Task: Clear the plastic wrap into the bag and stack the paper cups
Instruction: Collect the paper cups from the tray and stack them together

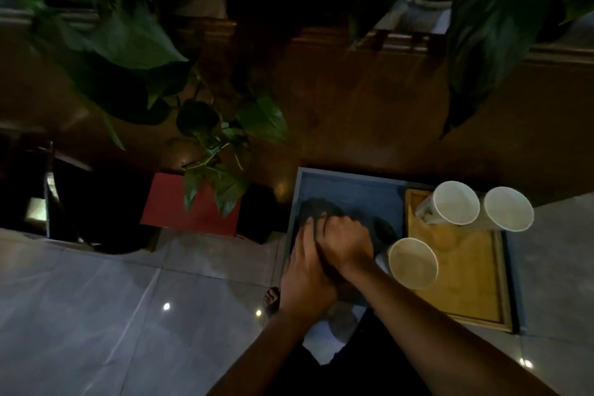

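Note:
A crumpled black bag (321,210) lies in the blue-grey tray (347,185). My left hand (305,270) reaches onto it from below, fingers on its near edge. Crossing over the left one, my right hand (348,243) has its fingers curled into the bag's dark folds; anything inside that fist is hidden. Three white paper cups stand open-side up, apart from each other: one (413,264) beside my right wrist, one (454,206) at the back with clear plastic wrap (423,214) clinging to its left side, and one (508,209) at the far right.
The cups stand on a wooden board (466,273) in the tray's right half. The tray lies on a grey tiled floor (96,299). A red box (167,206) and leafy potted plants (221,151) are to the left; dark wooden furniture runs behind.

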`<state>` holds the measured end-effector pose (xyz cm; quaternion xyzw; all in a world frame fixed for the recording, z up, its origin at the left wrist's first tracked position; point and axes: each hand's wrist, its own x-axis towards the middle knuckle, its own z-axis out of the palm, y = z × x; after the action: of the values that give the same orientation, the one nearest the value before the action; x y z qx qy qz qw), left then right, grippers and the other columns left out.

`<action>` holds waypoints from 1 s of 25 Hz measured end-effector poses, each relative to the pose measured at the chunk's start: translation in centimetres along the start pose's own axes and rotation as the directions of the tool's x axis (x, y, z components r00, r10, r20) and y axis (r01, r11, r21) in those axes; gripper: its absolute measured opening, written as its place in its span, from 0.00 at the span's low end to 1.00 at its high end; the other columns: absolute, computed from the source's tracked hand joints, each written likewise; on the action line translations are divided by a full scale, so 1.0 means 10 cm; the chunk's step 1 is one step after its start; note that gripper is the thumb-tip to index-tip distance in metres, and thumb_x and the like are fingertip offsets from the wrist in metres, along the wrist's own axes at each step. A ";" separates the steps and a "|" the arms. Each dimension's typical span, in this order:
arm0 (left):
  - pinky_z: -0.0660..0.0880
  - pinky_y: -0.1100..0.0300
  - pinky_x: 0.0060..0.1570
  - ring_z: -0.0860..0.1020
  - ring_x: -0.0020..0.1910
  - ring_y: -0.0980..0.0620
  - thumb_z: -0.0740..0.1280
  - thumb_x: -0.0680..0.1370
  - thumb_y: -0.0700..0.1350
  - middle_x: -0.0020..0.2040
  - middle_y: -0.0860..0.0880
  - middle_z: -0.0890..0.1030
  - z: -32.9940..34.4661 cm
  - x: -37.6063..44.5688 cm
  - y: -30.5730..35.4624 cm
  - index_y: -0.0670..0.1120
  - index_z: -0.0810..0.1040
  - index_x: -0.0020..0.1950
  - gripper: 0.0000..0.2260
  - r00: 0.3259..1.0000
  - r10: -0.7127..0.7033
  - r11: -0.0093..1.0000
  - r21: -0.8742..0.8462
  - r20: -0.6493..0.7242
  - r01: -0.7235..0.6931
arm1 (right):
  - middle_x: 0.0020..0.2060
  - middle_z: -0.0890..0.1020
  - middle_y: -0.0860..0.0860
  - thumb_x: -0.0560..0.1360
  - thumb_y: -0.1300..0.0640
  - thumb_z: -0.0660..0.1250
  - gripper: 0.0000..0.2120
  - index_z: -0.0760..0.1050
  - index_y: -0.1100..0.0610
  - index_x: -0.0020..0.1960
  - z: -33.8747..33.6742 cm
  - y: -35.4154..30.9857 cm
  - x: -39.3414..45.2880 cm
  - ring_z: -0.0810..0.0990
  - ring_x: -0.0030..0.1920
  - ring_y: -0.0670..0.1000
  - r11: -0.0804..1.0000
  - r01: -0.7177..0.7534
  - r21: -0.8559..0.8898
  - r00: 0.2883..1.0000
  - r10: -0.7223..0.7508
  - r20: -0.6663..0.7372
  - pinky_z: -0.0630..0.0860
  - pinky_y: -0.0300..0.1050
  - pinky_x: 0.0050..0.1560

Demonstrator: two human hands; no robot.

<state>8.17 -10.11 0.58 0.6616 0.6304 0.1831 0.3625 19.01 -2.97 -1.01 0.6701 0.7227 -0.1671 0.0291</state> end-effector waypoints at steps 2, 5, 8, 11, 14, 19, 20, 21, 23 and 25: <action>0.69 0.50 0.70 0.64 0.75 0.48 0.72 0.70 0.59 0.80 0.49 0.52 0.02 0.12 0.08 0.57 0.35 0.79 0.53 0.994 0.111 0.988 0.106 -0.004 -0.110 | 0.33 0.81 0.50 0.80 0.48 0.59 0.20 0.56 0.48 0.32 0.05 0.01 0.02 0.79 0.32 0.50 0.999 -0.045 -0.002 0.999 0.045 0.012 0.70 0.44 0.33; 0.70 0.50 0.69 0.68 0.72 0.46 0.68 0.69 0.62 0.79 0.46 0.50 0.08 0.22 0.15 0.53 0.39 0.79 0.49 0.991 0.126 0.973 0.190 0.048 -0.133 | 0.34 0.79 0.50 0.78 0.54 0.64 0.18 0.60 0.50 0.34 0.09 0.02 0.03 0.78 0.34 0.49 0.995 -0.100 -0.005 0.995 0.100 0.023 0.70 0.45 0.36; 0.73 0.50 0.66 0.68 0.72 0.46 0.67 0.68 0.66 0.79 0.46 0.50 0.13 0.20 0.12 0.50 0.45 0.79 0.49 0.991 0.132 0.982 0.133 0.002 -0.131 | 0.40 0.82 0.51 0.78 0.54 0.65 0.10 0.69 0.50 0.39 0.11 0.04 0.03 0.82 0.39 0.50 0.999 -0.037 -0.015 0.999 0.038 0.022 0.69 0.43 0.37; 0.73 0.50 0.67 0.64 0.75 0.47 0.70 0.66 0.69 0.79 0.47 0.54 0.19 0.22 0.08 0.46 0.51 0.80 0.52 0.983 0.157 0.987 0.030 -0.098 -0.155 | 0.38 0.83 0.50 0.80 0.53 0.62 0.10 0.72 0.50 0.40 0.11 0.09 0.07 0.78 0.33 0.47 0.999 -0.011 0.051 1.000 0.011 0.003 0.69 0.40 0.34; 0.72 0.49 0.68 0.61 0.77 0.49 0.69 0.66 0.71 0.79 0.47 0.56 0.24 0.22 0.07 0.48 0.46 0.81 0.55 0.984 0.129 0.991 0.052 -0.119 -0.124 | 0.29 0.77 0.47 0.83 0.49 0.55 0.13 0.65 0.45 0.40 0.07 0.11 0.11 0.69 0.25 0.39 0.968 -0.048 0.246 0.998 0.058 -0.035 0.75 0.38 0.30; 0.72 0.49 0.64 0.68 0.69 0.44 0.59 0.66 0.77 0.75 0.43 0.65 0.31 0.24 0.03 0.44 0.45 0.81 0.55 0.995 0.082 0.945 0.322 -0.049 -0.062 | 0.42 0.79 0.42 0.84 0.48 0.52 0.12 0.72 0.44 0.47 0.06 0.14 0.14 0.79 0.45 0.42 0.564 -0.254 0.786 0.933 0.358 0.044 0.71 0.35 0.48; 0.76 0.49 0.59 0.71 0.65 0.45 0.60 0.66 0.77 0.71 0.44 0.68 0.30 0.24 0.04 0.44 0.51 0.80 0.54 0.996 0.073 0.927 0.372 -0.050 -0.050 | 0.45 0.80 0.44 0.84 0.49 0.54 0.13 0.74 0.45 0.46 0.04 0.14 0.14 0.80 0.51 0.46 0.370 -0.300 0.879 0.895 0.429 0.125 0.73 0.39 0.53; 0.78 0.50 0.53 0.72 0.60 0.46 0.61 0.64 0.76 0.66 0.47 0.70 0.28 0.25 0.06 0.46 0.56 0.78 0.51 0.996 0.069 0.914 0.404 -0.059 -0.040 | 0.47 0.82 0.46 0.84 0.50 0.56 0.13 0.76 0.45 0.46 0.02 0.14 0.12 0.81 0.54 0.50 0.278 -0.309 0.909 0.872 0.463 0.155 0.75 0.45 0.58; 0.80 0.51 0.45 0.74 0.54 0.46 0.62 0.63 0.74 0.59 0.48 0.72 0.25 0.25 0.09 0.49 0.64 0.71 0.44 0.997 0.057 0.902 0.432 -0.060 -0.025 | 0.49 0.84 0.50 0.84 0.50 0.57 0.13 0.78 0.48 0.47 -0.05 0.13 0.06 0.82 0.54 0.51 0.271 -0.322 0.907 0.866 0.472 0.167 0.76 0.52 0.61; 0.80 0.49 0.44 0.75 0.54 0.44 0.61 0.63 0.70 0.58 0.47 0.71 0.24 0.25 0.11 0.50 0.66 0.67 0.38 0.998 0.038 0.903 0.428 -0.042 -0.016 | 0.47 0.85 0.51 0.83 0.47 0.54 0.15 0.78 0.48 0.48 -0.14 0.06 -0.08 0.83 0.50 0.48 0.403 -0.269 0.875 0.905 0.416 0.087 0.77 0.52 0.59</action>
<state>10.97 -8.26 -0.80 0.7289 0.6548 0.0617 0.1903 19.94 -3.30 0.43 0.7342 0.3831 -0.4509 -0.3330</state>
